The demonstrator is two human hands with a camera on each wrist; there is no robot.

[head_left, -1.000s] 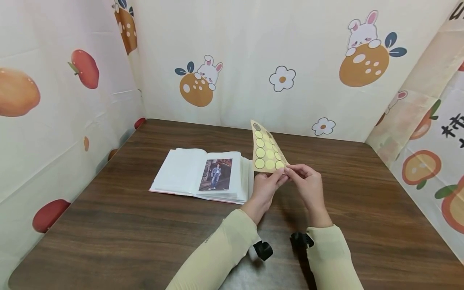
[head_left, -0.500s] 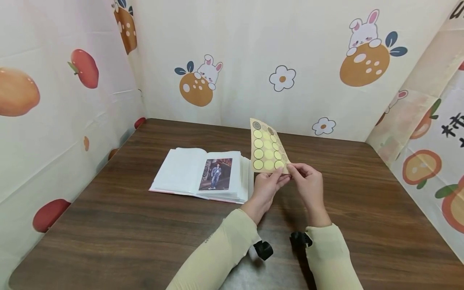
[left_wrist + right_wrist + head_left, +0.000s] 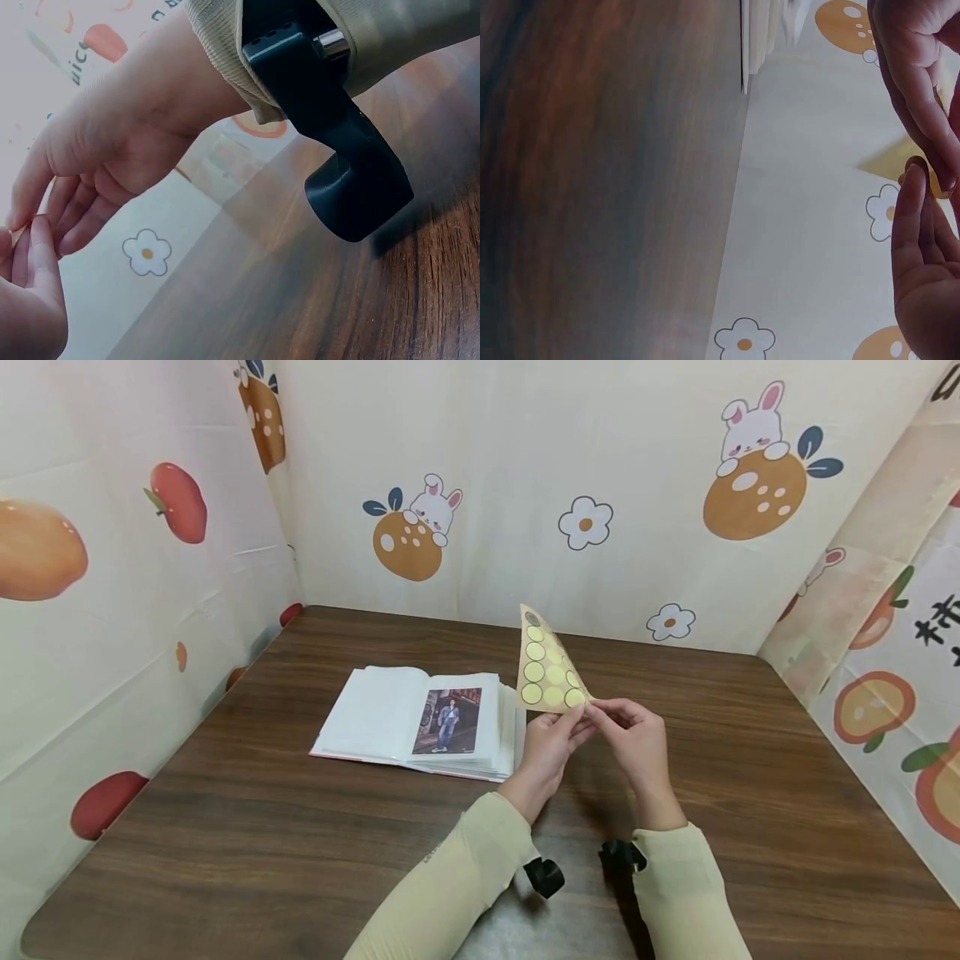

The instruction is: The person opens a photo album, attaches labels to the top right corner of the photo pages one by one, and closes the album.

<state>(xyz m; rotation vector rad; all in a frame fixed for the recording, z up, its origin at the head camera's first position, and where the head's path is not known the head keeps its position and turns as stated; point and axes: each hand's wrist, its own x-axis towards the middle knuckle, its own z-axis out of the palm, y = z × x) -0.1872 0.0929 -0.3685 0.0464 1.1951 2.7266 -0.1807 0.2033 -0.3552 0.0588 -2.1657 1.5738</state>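
Note:
A tan sheet of round yellow stickers (image 3: 533, 672) is held up over the table by both hands. My left hand (image 3: 546, 752) pinches its lower edge between thumb and fingers. Beside it, my right hand (image 3: 633, 743) pinches the lower right corner, where the sheet bends back. The fingertips of the two hands nearly meet there. In the left wrist view the right hand (image 3: 112, 142) reaches toward the left hand (image 3: 34, 307). A yellow piece of the sheet (image 3: 892, 160) shows behind the fingers in the right wrist view; the pinched corner is mostly hidden.
An open photo album (image 3: 367, 714) lies left of the hands, with a photo (image 3: 447, 722) of a standing person on its right page. The brown wooden table (image 3: 247, 843) is bordered by printed curtains (image 3: 510, 460) at the back and sides. Black wrist-worn cameras (image 3: 544, 877) hang from both sleeves.
The sheet turned flatter toward the head camera half a second ago and is now bent back at its right side again. My right hand shifted slightly right, then back left.

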